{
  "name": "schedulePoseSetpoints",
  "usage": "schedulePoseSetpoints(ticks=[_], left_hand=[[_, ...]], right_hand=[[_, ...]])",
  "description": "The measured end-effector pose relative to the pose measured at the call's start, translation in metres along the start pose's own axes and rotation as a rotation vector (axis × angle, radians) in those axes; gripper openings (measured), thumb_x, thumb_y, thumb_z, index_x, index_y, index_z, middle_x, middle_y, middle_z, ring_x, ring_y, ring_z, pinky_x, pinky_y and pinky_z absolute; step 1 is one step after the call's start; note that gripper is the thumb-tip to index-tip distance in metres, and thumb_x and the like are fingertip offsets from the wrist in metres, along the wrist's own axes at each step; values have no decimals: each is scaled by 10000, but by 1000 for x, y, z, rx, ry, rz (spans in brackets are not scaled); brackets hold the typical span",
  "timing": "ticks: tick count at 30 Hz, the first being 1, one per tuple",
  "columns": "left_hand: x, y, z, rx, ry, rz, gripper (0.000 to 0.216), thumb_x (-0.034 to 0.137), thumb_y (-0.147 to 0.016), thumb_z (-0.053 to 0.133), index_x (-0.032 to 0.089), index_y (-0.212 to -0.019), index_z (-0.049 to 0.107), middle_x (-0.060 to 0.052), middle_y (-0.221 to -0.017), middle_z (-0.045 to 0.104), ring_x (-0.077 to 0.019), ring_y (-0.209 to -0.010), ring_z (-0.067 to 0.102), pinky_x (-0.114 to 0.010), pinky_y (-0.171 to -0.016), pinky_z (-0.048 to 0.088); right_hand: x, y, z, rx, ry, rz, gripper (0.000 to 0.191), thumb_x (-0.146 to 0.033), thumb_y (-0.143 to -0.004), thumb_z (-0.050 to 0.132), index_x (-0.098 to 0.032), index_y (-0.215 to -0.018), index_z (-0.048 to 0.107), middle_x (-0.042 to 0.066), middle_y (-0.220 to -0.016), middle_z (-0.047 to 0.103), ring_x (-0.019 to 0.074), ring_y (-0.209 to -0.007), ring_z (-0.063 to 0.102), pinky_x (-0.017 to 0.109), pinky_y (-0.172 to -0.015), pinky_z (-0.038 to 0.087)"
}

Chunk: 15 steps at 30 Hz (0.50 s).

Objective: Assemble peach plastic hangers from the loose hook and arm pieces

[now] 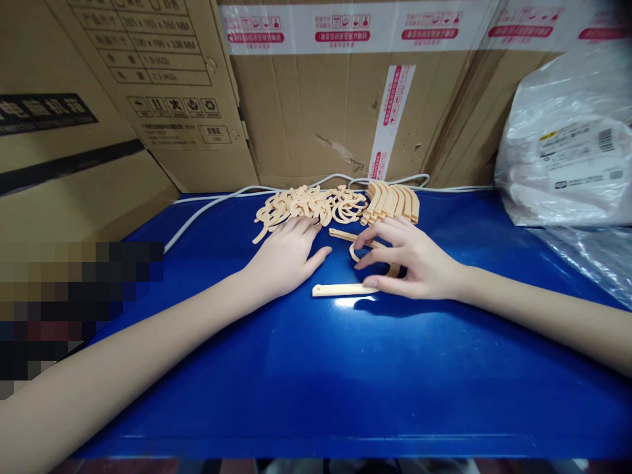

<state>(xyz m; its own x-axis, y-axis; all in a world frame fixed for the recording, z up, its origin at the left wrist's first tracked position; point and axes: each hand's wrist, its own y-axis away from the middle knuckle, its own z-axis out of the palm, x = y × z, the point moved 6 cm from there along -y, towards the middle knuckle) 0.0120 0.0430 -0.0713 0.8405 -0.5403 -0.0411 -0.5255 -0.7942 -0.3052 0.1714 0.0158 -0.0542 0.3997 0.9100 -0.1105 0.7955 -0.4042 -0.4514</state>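
Note:
My left hand reaches to the front of a heap of curved beige pieces, thumb apart from the fingers. Its fingertips rest at the heap's edge, and no piece shows in its grasp. My right hand is spread over a few loose parts, fingers bent and apart. Its thumb lies at the end of a straight beige strip with a hole at one end. A second strip and a ring-like curved piece lie partly hidden beneath its fingers. Behind this hand, curved strips stand side by side in a neat row.
A blue table surface spreads in front. Cardboard boxes wall off the back and left. A white cable runs along the rear edge. Clear plastic wrapping with a labelled package sits at the right.

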Motion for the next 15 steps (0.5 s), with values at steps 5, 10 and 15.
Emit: schedulePoseSetpoints(ticks=[5,10,15], left_hand=[[0,0,0,6,2,-4,503,402,-948,428,53,-1300,513,-162,-1352,515,-288,-1267,448,-425,-1090,337],[-1,0,1,13,17,-12,488,394,-944,443,61,-1292,518,-156,-1348,518,-283,-1268,447,-418,-1095,331],[-2,0,0,34,71,-13,445,380,-933,466,81,-1258,515,-148,-1312,533,-282,-1239,462,-420,-1071,348]], right_hand=[[-7,2,5,-57,30,-96,278,-410,-867,565,-176,-961,683,97,-1047,621,196,-886,568,348,-786,449],[-15,2,6,-33,139,-188,214,-271,-926,473,-148,-897,647,86,-957,644,171,-832,569,306,-738,475],[-15,1,4,-9,127,-161,203,-257,-941,444,-134,-885,595,99,-918,641,169,-832,590,294,-735,497]])
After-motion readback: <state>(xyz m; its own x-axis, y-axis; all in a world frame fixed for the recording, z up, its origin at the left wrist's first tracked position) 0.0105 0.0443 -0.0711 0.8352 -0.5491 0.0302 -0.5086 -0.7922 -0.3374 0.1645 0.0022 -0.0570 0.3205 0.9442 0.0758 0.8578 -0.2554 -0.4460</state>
